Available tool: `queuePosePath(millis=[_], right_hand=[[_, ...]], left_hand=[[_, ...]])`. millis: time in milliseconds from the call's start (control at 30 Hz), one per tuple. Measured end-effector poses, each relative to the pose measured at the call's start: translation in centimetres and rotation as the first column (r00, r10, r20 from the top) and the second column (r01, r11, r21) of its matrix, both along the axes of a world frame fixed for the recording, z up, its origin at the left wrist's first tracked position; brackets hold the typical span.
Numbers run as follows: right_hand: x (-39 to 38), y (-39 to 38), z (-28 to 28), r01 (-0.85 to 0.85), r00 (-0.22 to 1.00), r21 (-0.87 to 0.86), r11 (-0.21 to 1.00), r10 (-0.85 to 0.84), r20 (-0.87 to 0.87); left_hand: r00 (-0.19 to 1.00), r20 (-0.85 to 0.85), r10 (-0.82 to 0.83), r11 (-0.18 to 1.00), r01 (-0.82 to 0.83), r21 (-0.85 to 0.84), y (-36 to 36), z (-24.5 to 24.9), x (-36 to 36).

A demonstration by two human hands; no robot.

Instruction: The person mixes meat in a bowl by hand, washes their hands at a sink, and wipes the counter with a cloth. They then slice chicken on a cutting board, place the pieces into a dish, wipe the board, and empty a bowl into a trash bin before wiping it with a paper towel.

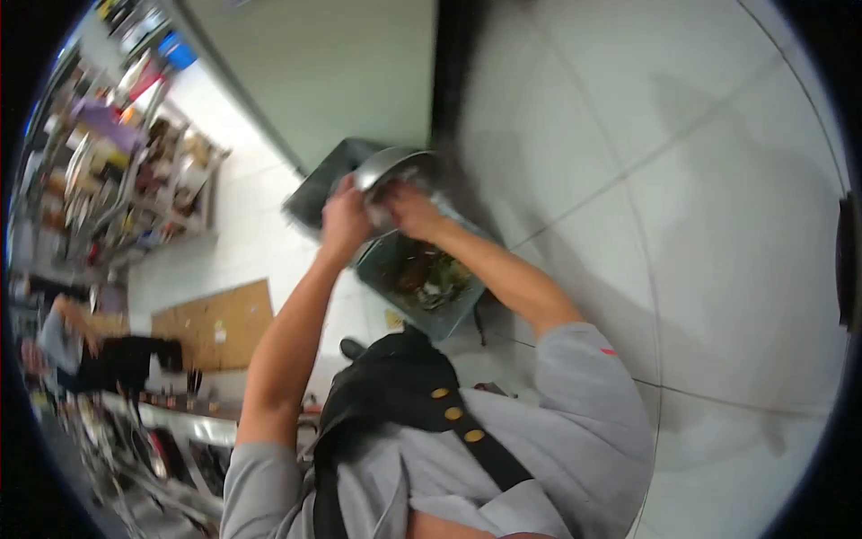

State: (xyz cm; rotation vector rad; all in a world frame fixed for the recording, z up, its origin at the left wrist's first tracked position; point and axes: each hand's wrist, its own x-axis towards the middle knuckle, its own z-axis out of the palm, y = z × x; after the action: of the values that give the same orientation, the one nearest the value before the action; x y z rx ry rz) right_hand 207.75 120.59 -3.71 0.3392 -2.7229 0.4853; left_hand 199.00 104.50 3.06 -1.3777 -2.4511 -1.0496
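My left hand (346, 216) is closed on the rim of a shiny metal bowl (384, 164), which is tilted over the bins. My right hand (411, 211) reaches into the bowl's mouth, its fingers blurred and partly hidden. Something pale and wet-looking shows around them, too smeared to name. Just below both hands stands a greenish bin (422, 319) with food scraps (435, 277) in it, leafy green and brown. A second, dark grey bin (314, 193) stands behind the bowl.
A pale green panel (350, 72) rises behind the bins. Crowded shelves (135, 171) line the left side, with a brown mat (215, 328) on the tiled floor (611, 207). Another person (90, 346) is at the far left, near a metal counter (189, 422).
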Motion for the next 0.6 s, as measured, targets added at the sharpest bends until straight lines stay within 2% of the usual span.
queuePosePath(millis=[33,67,100,133,167,200,233,267,300,333,367,400,467,500,533,567,600], right_hand=[[-1.0,-2.9,0.6,0.083,0.983,-0.187,0.979,-0.111,-0.144],[-1.5,-4.9,-0.3,0.070,0.980,-0.326,0.943,-0.126,-0.152],[-2.0,-5.4,-1.2,0.061,0.975,-0.457,0.888,-0.150,-0.161],[-1.8,-5.0,-2.5,0.040,0.999,-0.378,0.925,-0.034,0.024],[-0.4,-3.3,-7.2,0.023,0.997,0.002,1.000,-0.023,0.077],[1.8,-1.8,-6.2,-0.153,0.987,0.305,0.940,0.128,0.101],[1.8,-0.6,-7.9,-0.097,0.972,-0.007,0.995,0.096,0.215],[0.7,-0.5,-7.3,-0.052,0.953,-0.161,0.986,0.097,0.286],[-0.3,-0.4,-6.9,0.012,0.933,-0.308,0.951,0.101,0.347],[-1.6,-0.8,-1.8,0.156,0.947,-0.113,0.981,-0.116,0.299],[-2.0,-1.7,0.9,0.315,0.920,0.074,0.946,-0.324,0.219],[-2.4,-2.9,-1.2,0.328,0.916,0.077,0.942,-0.337,0.218],[-3.7,-4.9,-5.8,0.277,0.958,0.153,0.949,-0.284,0.029],[-2.4,-5.3,-4.9,0.274,0.959,0.159,0.948,-0.282,0.033],[-0.6,-5.2,-2.7,0.109,0.941,0.142,0.984,-0.148,0.304],[0.4,-5.0,-0.9,-0.046,0.832,0.077,0.996,-0.004,0.555],[0.0,-4.5,-0.4,-0.043,0.829,0.079,0.996,-0.009,0.560]], left_hand=[[0.996,0.082,0.038,0.999,-0.037,-0.005,-0.1,0.3,0.9],[0.979,0.199,0.036,0.999,-0.039,0.011,0.0,-0.6,0.9],[0.986,0.164,0.042,0.994,-0.058,0.092,0.2,-0.1,0.3],[0.991,0.125,0.040,0.984,-0.061,0.170,-0.4,0.4,-0.1],[0.988,0.145,0.045,0.998,-0.050,0.031,-1.7,1.3,-0.2],[0.985,0.165,0.045,0.995,-0.031,-0.090,-2.4,2.2,-0.6],[0.986,0.147,0.080,0.992,-0.065,-0.107,-3.3,1.4,-0.4],[0.987,0.128,0.100,0.989,-0.085,-0.118,-3.7,0.8,-0.8],[0.974,0.185,0.133,0.982,-0.103,-0.161,-3.7,1.3,-0.3],[0.974,0.186,0.132,0.982,-0.102,-0.161,-3.4,1.5,0.0],[0.968,0.216,0.131,0.988,-0.110,-0.109,-3.1,1.5,0.7],[0.964,0.237,0.123,0.992,-0.114,-0.049,-2.7,1.3,0.8],[0.962,0.233,0.142,0.988,-0.153,0.028,-2.0,1.0,-1.1],[0.957,0.230,0.176,0.983,-0.185,0.017,-2.9,0.6,-2.4],[0.950,0.230,0.211,0.976,-0.219,0.010,-3.8,0.0,-3.8],[0.948,0.260,0.185,0.982,-0.172,-0.074,-4.8,-1.3,-5.4],[0.947,0.266,0.181,0.983,-0.168,-0.072,-5.5,-1.7,-6.2]])
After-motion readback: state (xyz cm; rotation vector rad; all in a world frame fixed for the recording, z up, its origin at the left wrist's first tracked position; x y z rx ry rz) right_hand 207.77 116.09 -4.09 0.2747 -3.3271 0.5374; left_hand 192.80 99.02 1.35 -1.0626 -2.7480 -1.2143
